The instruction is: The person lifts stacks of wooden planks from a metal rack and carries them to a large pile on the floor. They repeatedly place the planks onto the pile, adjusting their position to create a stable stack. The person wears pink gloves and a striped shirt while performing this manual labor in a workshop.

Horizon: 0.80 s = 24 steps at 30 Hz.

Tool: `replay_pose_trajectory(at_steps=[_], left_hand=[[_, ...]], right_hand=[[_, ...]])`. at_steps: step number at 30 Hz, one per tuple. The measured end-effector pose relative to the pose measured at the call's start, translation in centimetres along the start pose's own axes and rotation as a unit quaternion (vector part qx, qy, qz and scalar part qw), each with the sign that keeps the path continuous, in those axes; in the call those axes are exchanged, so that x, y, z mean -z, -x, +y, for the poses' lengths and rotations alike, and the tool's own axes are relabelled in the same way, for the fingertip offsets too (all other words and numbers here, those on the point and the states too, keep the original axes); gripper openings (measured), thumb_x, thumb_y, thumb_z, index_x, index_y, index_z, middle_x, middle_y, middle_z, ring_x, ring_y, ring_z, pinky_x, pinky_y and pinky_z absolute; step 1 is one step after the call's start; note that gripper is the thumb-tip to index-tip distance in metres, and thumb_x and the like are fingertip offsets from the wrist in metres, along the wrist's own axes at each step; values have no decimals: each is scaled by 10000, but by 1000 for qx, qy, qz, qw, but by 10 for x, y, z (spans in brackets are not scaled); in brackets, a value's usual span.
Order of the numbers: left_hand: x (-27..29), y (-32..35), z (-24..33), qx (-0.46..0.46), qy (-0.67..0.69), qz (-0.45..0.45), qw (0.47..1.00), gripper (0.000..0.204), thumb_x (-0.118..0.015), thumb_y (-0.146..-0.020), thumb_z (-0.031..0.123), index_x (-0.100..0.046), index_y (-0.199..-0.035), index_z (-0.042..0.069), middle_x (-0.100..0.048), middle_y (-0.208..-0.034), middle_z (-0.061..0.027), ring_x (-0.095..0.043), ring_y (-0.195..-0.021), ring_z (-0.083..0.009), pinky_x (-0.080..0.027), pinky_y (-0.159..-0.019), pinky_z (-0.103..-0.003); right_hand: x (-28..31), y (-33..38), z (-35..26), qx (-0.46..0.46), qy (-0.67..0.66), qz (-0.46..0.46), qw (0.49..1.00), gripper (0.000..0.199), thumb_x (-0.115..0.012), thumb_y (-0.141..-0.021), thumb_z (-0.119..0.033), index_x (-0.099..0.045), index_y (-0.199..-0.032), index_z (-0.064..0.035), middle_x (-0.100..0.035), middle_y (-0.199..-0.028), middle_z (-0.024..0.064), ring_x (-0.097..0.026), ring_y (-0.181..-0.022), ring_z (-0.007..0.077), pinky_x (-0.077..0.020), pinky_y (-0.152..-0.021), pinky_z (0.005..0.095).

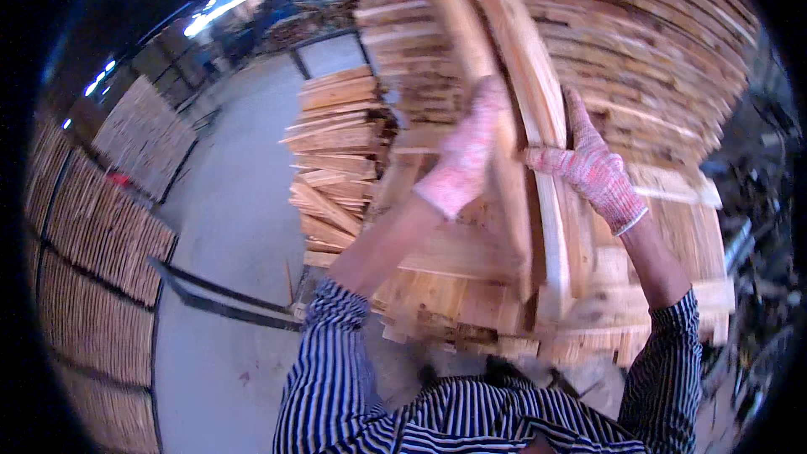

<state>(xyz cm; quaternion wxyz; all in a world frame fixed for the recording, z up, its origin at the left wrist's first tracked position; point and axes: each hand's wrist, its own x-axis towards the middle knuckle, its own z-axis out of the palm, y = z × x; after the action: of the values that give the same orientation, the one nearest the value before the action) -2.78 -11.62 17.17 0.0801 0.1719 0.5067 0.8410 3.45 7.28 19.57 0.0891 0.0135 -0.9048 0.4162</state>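
Note:
Two long wooden boards stand tilted on edge before me, side by side with a narrow dark gap between them. My left hand (471, 150), in a pink-and-white knitted glove, grips the left board (506, 160) along its outer side; that hand and board are blurred. In a matching glove, my right hand (591, 170) holds the right board (538, 88), its thumb laid across the board and its fingers partly hidden behind. Under the boards' lower ends lies a layer of planks (437, 298) on the pile.
A tall stack of planks (639, 50) rises at the far side. A lower stack of loose boards (336, 143) stands left of it. Black metal bars (227, 298) cross the grey floor (227, 160). Racked planks (101, 286) line the far left; dark scrap (761, 286) lies at right.

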Motion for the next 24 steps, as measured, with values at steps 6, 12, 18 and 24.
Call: replay_pose_trajectory(at_steps=[6, 12, 18, 24], left_hand=[[117, 39, -45, 243, 49, 56, 967, 684, -699, -942, 549, -567, -1401, 60, -690, -1252, -110, -668, -1138, -257, -531, -1037, -435], [213, 11, -104, 148, -361, 65, 919, 1072, -855, -778, 474, -296, -1534, -42, -554, -1436, -246, -549, -1322, -420, -469, -1106, -490], [173, 9, -90, 144, -581, 60, 799, 1288, -973, -595, 431, -260, -1530, -95, -555, -1420, -287, -570, -1318, -387, -493, -1086, -436], [293, 13, -83, 87, -329, 48, 939, 717, -867, -796, 212, -558, -1402, -14, -716, -1201, -156, -698, -1041, -261, -556, -935, -371]], right_hand=[[8, 50, 119, -166, 214, 25, 962, 1169, -877, -652, -495, -299, -1595, -118, -512, -1450, 298, -564, -1304, 430, -497, -1050, 462], [-21, 62, 134, -161, 317, 38, 934, 904, -829, -716, -486, -463, -1451, -109, -580, -1297, 284, -610, -1176, 476, -519, -969, 535], [-33, 75, 92, -192, 411, 84, 887, 826, -796, -771, -502, -458, -1485, -262, -551, -1314, 264, -560, -1247, 451, -521, -963, 554], [-90, 89, 13, -82, 235, -3, 969, 858, -796, -806, -498, -415, -1536, -260, -548, -1257, 297, -575, -1182, 469, -512, -955, 557]])
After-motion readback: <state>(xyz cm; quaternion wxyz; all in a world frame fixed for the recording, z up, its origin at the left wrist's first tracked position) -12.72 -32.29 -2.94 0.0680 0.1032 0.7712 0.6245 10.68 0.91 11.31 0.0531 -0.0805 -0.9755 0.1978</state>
